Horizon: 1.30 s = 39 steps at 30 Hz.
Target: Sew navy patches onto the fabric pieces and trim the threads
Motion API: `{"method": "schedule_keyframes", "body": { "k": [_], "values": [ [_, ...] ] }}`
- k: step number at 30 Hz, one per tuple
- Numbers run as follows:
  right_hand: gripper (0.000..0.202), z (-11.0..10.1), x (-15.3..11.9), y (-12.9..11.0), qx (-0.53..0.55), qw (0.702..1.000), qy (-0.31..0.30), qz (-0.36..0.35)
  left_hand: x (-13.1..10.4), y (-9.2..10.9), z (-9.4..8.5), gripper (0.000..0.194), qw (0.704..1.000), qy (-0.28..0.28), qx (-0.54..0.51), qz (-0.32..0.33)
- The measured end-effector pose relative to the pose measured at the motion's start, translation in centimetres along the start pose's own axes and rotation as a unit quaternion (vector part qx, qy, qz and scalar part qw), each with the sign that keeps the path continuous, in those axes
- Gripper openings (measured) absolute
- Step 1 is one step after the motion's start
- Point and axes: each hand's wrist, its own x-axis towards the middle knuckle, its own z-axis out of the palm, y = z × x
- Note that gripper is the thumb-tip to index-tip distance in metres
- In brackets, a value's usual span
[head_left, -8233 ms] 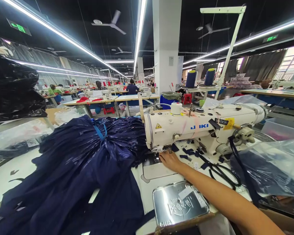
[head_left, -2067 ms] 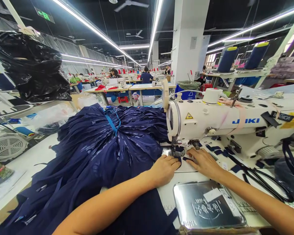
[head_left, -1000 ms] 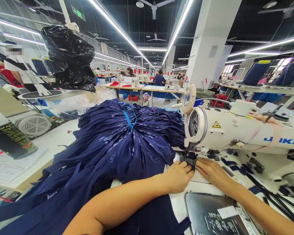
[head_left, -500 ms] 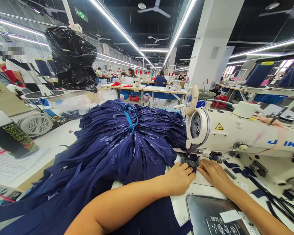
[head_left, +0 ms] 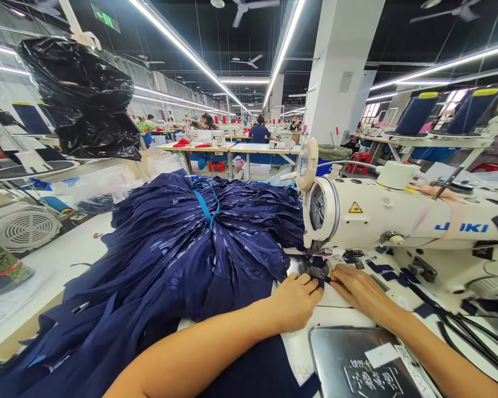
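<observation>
My left hand (head_left: 296, 301) is closed, its fingers curled over a small navy fabric piece (head_left: 321, 282) just in front of the needle area. From the other side, my right hand (head_left: 354, 288) pinches the same piece near its edge. Above the fingers is the head of a white sewing machine (head_left: 382, 210), its round end cover swung up. Much of the fabric piece is hidden by my fingers and the presser foot. A large bundle of navy garments (head_left: 170, 249), gathered by a light blue tie (head_left: 204, 207), lies left of the machine and under my left forearm.
A shiny metal plate (head_left: 352, 362) lies on the table between my forearms. Navy scraps (head_left: 384, 271) and black cables (head_left: 452, 320) are on the right. Thread cones (head_left: 417, 114) stand behind the machine. A black plastic bag (head_left: 81, 99) hangs at left; people work farther back.
The whole view has shifted, so most things appear farther left. Both hands remain at the fabric piece by the needle, with little movement relative to the machine.
</observation>
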Motion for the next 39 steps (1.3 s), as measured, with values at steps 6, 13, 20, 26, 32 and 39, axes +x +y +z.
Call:
{"method": "schedule_keyframes", "body": {
  "k": [6, 13, 20, 26, 32, 39],
  "values": [
    [0.022, -0.12, 0.11, -0.22, -0.019, 1.0, -0.008, 0.016, 0.08, -0.05, -0.13, 0.032, 1.0, -0.006, 0.01, 0.005],
    [0.019, -0.38, 0.15, -0.38, -0.01, 1.0, -0.017, 0.02, 0.14, -0.02, -0.27, 0.032, 1.0, -0.014, 0.009, 0.001],
    [0.021, -0.11, -0.05, -0.14, 0.001, 1.0, -0.003, 0.017, 0.13, 0.04, -0.08, 0.033, 1.0, -0.006, 0.002, 0.0],
    [0.022, -0.18, -0.04, -0.06, 0.009, 1.0, -0.012, 0.018, 0.17, 0.12, -0.16, 0.033, 1.0, -0.005, 0.002, 0.0],
    [0.02, -0.14, -0.09, 0.02, 0.009, 1.0, -0.013, 0.018, 0.17, 0.17, -0.25, 0.034, 1.0, -0.014, 0.004, 0.0],
    [0.018, -0.12, 0.03, -0.02, -0.006, 0.999, -0.021, 0.031, 0.22, 0.08, -0.15, 0.034, 1.0, -0.02, 0.002, 0.002]
  ]
}}
